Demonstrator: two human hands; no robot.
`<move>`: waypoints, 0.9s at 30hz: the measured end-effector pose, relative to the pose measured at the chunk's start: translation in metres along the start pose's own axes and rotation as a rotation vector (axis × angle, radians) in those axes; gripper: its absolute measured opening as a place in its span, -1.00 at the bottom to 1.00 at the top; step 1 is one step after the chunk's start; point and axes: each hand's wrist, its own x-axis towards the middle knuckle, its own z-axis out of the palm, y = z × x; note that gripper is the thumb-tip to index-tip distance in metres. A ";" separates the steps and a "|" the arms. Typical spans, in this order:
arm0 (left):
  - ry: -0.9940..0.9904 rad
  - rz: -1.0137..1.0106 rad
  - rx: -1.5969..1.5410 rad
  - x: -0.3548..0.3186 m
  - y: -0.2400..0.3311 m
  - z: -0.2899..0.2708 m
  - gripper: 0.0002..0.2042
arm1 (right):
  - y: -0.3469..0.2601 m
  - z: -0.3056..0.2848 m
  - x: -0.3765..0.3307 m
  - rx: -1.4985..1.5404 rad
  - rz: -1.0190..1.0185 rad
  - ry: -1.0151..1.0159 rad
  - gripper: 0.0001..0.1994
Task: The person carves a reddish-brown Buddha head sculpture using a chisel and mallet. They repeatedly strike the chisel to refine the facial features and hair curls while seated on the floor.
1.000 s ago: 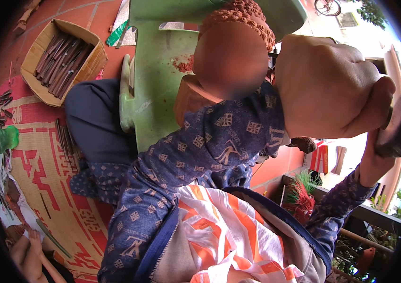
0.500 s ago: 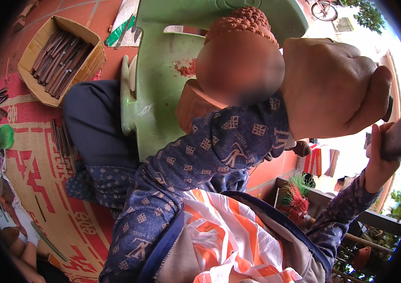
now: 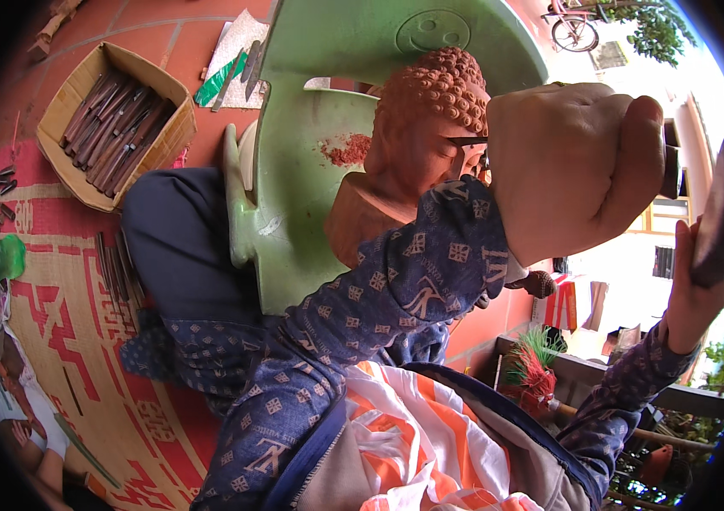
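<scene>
My left hand (image 3: pixel 570 170) is closed in a fist around a thin dark chisel (image 3: pixel 466 140). The chisel's blade lies at the eye area of a reddish-brown carved Buddha head (image 3: pixel 409 140), and its butt end sticks out past my thumb. Tight round curls cover the top of the carving; my fist and sleeve hide part of its face and base. It rests on a green plastic chair (image 3: pixel 294 196). Farther right, my right hand (image 3: pixel 698 298) grips a dark mallet (image 3: pixel 719 213), partly cut off by the picture's rim, apart from the chisel.
Reddish shavings (image 3: pixel 346 151) lie on the chair beside the carving. A cardboard box (image 3: pixel 170 140) of many chisels stands at the left, with more chisels (image 3: pixel 115 264) on the patterned mat (image 3: pixel 47 341). A co-worker's arm (image 3: pixel 51 464) shows at lower left. A railing (image 3: pixel 677 396) runs at right.
The whole view has shifted, so the chair and carving appear lower. My left fist has moved slightly left, and the chisel blade now shows. The mallet has swung up and stands more upright.
</scene>
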 end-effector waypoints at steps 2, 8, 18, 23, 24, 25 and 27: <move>-0.007 -0.037 0.009 0.003 0.002 -0.003 -0.69 | -0.001 -0.003 0.004 0.031 -0.023 -0.019 -0.53; 0.042 -0.130 0.007 0.008 0.006 -0.010 -0.71 | -0.017 -0.009 0.018 0.019 -0.125 -0.100 -0.50; 0.044 -0.215 -0.057 0.011 0.009 -0.018 -0.72 | -0.022 -0.017 0.018 -0.108 -0.157 -0.018 -0.60; -0.037 -0.248 0.013 0.006 0.019 -0.013 -0.75 | -0.009 -0.018 0.001 -0.181 -0.165 0.015 -0.57; -0.086 -0.205 0.053 0.005 0.032 -0.010 -0.76 | -0.013 -0.017 -0.002 -0.087 -0.095 0.029 -0.59; -0.157 -0.166 0.079 0.000 0.048 -0.007 -0.76 | -0.018 -0.015 -0.005 0.011 -0.031 0.047 -0.62; -0.273 -0.149 0.085 -0.008 0.075 -0.003 -0.76 | -0.023 -0.010 -0.011 0.271 -0.052 0.033 -0.73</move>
